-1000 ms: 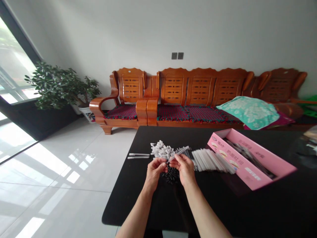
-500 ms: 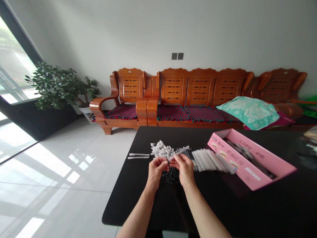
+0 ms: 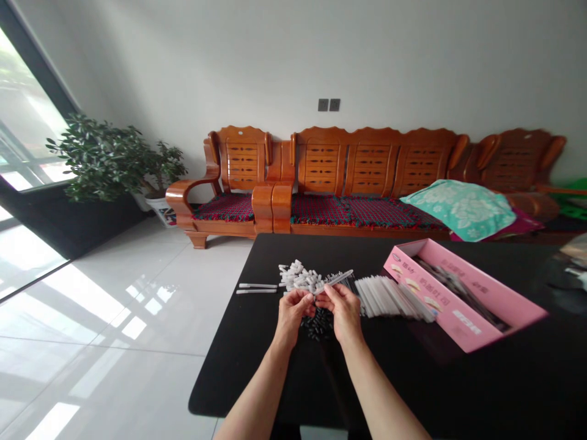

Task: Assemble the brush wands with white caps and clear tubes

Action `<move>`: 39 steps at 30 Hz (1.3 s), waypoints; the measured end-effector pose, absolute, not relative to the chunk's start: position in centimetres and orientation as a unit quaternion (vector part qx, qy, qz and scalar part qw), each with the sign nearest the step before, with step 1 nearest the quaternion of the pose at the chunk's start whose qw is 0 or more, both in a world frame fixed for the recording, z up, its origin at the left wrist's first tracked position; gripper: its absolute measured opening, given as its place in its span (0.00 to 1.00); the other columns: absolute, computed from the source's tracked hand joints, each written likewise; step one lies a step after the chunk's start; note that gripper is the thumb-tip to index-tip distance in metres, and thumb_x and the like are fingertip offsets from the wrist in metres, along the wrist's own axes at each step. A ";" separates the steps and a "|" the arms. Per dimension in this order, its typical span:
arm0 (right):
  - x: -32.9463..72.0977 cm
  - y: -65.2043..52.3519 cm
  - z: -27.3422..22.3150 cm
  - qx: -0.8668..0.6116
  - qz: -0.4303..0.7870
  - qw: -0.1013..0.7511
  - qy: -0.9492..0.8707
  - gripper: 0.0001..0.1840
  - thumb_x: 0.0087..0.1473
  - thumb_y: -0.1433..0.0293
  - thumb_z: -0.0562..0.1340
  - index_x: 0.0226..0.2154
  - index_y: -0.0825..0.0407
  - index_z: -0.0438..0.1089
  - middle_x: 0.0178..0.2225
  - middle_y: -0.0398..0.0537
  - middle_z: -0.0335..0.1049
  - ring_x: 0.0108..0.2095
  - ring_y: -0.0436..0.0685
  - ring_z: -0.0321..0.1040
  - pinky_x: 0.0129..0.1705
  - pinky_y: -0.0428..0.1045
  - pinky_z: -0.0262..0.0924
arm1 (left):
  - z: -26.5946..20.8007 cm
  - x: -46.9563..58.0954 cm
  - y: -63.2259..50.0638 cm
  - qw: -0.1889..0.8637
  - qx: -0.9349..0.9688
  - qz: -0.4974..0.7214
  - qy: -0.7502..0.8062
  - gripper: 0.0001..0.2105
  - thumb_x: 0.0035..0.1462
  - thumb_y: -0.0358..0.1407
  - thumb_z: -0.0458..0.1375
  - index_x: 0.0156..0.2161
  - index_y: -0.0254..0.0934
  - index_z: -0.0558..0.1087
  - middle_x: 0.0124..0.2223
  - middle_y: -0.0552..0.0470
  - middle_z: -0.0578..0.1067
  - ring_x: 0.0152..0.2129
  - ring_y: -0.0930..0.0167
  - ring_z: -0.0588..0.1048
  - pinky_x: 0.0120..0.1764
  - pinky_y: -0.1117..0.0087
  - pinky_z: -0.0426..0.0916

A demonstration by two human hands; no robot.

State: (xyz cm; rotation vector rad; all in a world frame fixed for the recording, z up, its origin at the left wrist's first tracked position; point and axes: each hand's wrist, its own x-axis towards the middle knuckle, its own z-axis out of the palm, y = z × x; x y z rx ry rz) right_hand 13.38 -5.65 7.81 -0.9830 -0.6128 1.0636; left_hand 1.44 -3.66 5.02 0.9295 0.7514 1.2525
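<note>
My right hand (image 3: 342,308) pinches a thin translucent tube (image 3: 340,278), which slants up to the right. The fingers of my left hand (image 3: 292,311) are pressed together at the tube's lower end; whatever small piece they hold is hidden. Just beyond the hands lies a heap of short white caps (image 3: 300,276). Small black pieces (image 3: 317,327) are piled beneath the fingertips. To the right rests a row of translucent tubes (image 3: 389,296), with thin dark sticks (image 3: 351,284) partly behind my right hand. Two white-and-clear tubes (image 3: 257,286) lie side by side at the left.
An open pink box (image 3: 452,311) with dark thin items inside stands on the right of the black table (image 3: 247,366). Behind are a wooden sofa (image 3: 371,165) with a turquoise cloth (image 3: 463,208) and a potted plant (image 3: 114,162). Plastic bags (image 3: 575,269) sit at the right edge.
Both hands have shifted very slightly to the right, with the tube still between them. The piles on the table look the same.
</note>
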 end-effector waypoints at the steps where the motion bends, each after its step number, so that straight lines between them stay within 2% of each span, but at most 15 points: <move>1: 13.4 -5.7 7.8 -0.444 0.477 0.705 -0.278 0.18 0.41 0.61 0.74 0.29 0.56 0.72 0.25 0.47 0.76 0.25 0.55 0.75 0.25 0.46 0.71 | 5.0 1.4 -3.7 0.646 0.415 0.547 0.334 0.15 0.48 0.43 0.68 0.29 0.31 0.74 0.21 0.54 0.73 0.16 0.77 0.69 0.23 0.76 0.66; 7: 13.2 -5.7 7.7 -0.453 0.471 0.705 -0.276 0.18 0.41 0.60 0.73 0.29 0.56 0.72 0.24 0.47 0.76 0.25 0.55 0.74 0.25 0.46 0.71 | 5.3 1.4 -3.9 0.593 0.446 0.558 0.373 0.15 0.47 0.43 0.68 0.27 0.31 0.74 0.20 0.53 0.73 0.15 0.76 0.68 0.21 0.76 0.65; 14: 13.2 -5.7 7.7 -0.443 0.477 0.717 -0.249 0.19 0.39 0.60 0.74 0.28 0.56 0.71 0.22 0.46 0.75 0.23 0.54 0.74 0.26 0.47 0.72 | 5.5 1.6 -4.0 0.508 0.508 0.576 0.388 0.13 0.47 0.42 0.68 0.31 0.33 0.75 0.23 0.53 0.75 0.18 0.74 0.71 0.22 0.75 0.67; 17: 13.2 -5.8 7.8 -0.439 0.482 0.717 -0.245 0.19 0.38 0.60 0.74 0.26 0.56 0.71 0.22 0.46 0.75 0.23 0.55 0.74 0.27 0.48 0.73 | 5.4 1.4 -3.9 0.533 0.502 0.570 0.374 0.15 0.48 0.44 0.67 0.35 0.33 0.76 0.27 0.51 0.77 0.19 0.73 0.72 0.24 0.74 0.68; 22: 13.3 -5.9 7.9 -0.453 0.470 0.713 -0.255 0.19 0.38 0.60 0.75 0.27 0.56 0.72 0.22 0.47 0.75 0.23 0.55 0.74 0.25 0.47 0.71 | 4.9 1.2 -3.7 0.577 0.506 0.523 0.371 0.21 0.55 0.52 0.59 0.27 0.33 0.73 0.19 0.53 0.71 0.13 0.76 0.67 0.18 0.76 0.61; 26: 13.3 -5.8 7.7 -0.455 0.472 0.711 -0.253 0.20 0.38 0.59 0.75 0.28 0.56 0.72 0.22 0.47 0.75 0.23 0.55 0.74 0.25 0.47 0.71 | 4.8 1.3 -3.6 0.580 0.496 0.528 0.373 0.19 0.52 0.49 0.64 0.26 0.33 0.71 0.18 0.55 0.70 0.12 0.78 0.64 0.17 0.77 0.58; 31: 13.3 -5.8 7.5 -0.454 0.473 0.711 -0.254 0.20 0.38 0.59 0.75 0.28 0.56 0.72 0.23 0.47 0.76 0.24 0.55 0.74 0.25 0.47 0.72 | 5.3 1.3 -3.7 0.590 0.465 0.556 0.354 0.18 0.44 0.46 0.70 0.33 0.33 0.74 0.24 0.54 0.74 0.18 0.75 0.69 0.22 0.75 0.66; 33: 13.3 -5.8 7.4 -0.453 0.472 0.712 -0.254 0.20 0.38 0.59 0.75 0.28 0.56 0.72 0.23 0.47 0.76 0.24 0.55 0.74 0.25 0.47 0.72 | 5.2 1.2 -3.7 0.592 0.473 0.542 0.364 0.19 0.48 0.48 0.67 0.34 0.33 0.75 0.25 0.53 0.74 0.18 0.74 0.70 0.21 0.75 0.65; 36: 13.3 -5.8 7.3 -0.458 0.467 0.712 -0.254 0.20 0.38 0.60 0.74 0.28 0.57 0.72 0.22 0.47 0.75 0.23 0.54 0.74 0.24 0.47 0.71 | 4.7 1.0 -3.6 0.593 0.505 0.503 0.375 0.22 0.54 0.52 0.60 0.27 0.32 0.73 0.20 0.53 0.71 0.14 0.76 0.67 0.18 0.76 0.61; 39: 13.3 -5.7 7.3 -0.468 0.460 0.710 -0.256 0.20 0.38 0.60 0.74 0.28 0.57 0.72 0.22 0.47 0.75 0.22 0.54 0.73 0.21 0.45 0.69 | 4.5 1.1 -3.6 0.590 0.506 0.505 0.375 0.20 0.51 0.50 0.64 0.26 0.32 0.72 0.18 0.55 0.69 0.12 0.78 0.64 0.17 0.77 0.59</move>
